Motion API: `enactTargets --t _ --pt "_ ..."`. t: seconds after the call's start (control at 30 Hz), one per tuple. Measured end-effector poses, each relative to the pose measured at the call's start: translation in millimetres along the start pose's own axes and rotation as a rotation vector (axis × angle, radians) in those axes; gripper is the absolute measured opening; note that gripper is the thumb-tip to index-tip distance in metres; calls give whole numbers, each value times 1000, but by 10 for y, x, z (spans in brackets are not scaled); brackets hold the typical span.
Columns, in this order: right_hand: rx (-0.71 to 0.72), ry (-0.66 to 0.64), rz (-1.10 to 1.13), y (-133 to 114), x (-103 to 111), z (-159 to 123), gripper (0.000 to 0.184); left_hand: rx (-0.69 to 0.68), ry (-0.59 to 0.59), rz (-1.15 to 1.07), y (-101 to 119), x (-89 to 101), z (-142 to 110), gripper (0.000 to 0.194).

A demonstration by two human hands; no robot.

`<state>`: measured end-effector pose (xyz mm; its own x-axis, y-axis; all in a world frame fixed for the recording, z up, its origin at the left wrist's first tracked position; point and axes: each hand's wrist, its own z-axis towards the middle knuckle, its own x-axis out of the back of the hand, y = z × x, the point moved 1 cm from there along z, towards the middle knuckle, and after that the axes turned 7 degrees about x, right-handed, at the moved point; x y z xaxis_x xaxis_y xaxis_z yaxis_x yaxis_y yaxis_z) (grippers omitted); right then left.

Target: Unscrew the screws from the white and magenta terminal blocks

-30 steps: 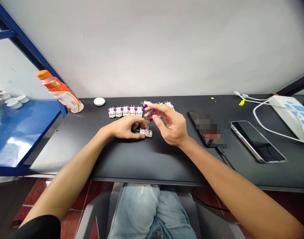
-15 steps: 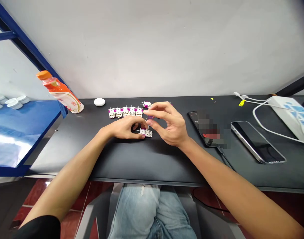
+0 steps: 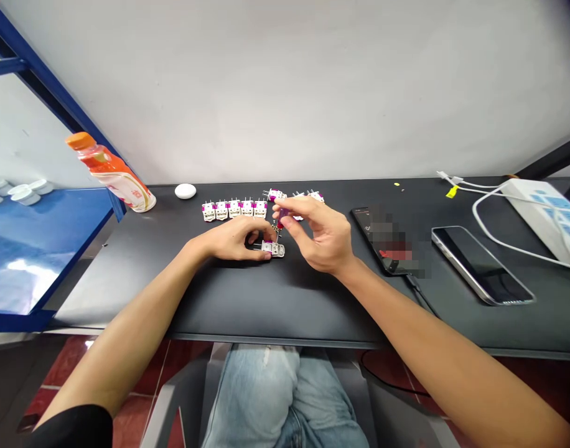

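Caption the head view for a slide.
Left hand steadies a white-and-purple part as the right hand holds a small screwdriver.

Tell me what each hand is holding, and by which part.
Left hand: a small white-and-purple part, gripped at its purple end. Right hand: a small screwdriver, by its purple-red handle.

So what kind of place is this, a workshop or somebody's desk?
Probably a small workbench: there's a screwdriver in the right hand, a row of small white-and-purple parts, and what looks like a power strip.
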<state>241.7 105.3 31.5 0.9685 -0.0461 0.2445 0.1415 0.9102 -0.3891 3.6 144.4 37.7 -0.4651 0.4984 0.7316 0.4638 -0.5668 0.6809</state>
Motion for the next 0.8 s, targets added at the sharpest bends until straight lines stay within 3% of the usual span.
enactTargets --t 0.2,0.37,0.53,0.7,0.8 --pt "42 4 -38 -9 0 6 29 -3 7 17 -9 -2 3 33" --pt "-53 -37 50 -1 -6 -9 41 -8 0 7 -18 -3 -2 33" --pt "83 15 -34 -10 1 0 40 -16 12 14 -16 -7 3 32" --pt "-20 -18 38 15 -21 -36 48 -13 -5 3 -14 -7 5 33" --pt "16 -19 22 11 -22 -32 41 -10 5 8 -18 -7 1 33"
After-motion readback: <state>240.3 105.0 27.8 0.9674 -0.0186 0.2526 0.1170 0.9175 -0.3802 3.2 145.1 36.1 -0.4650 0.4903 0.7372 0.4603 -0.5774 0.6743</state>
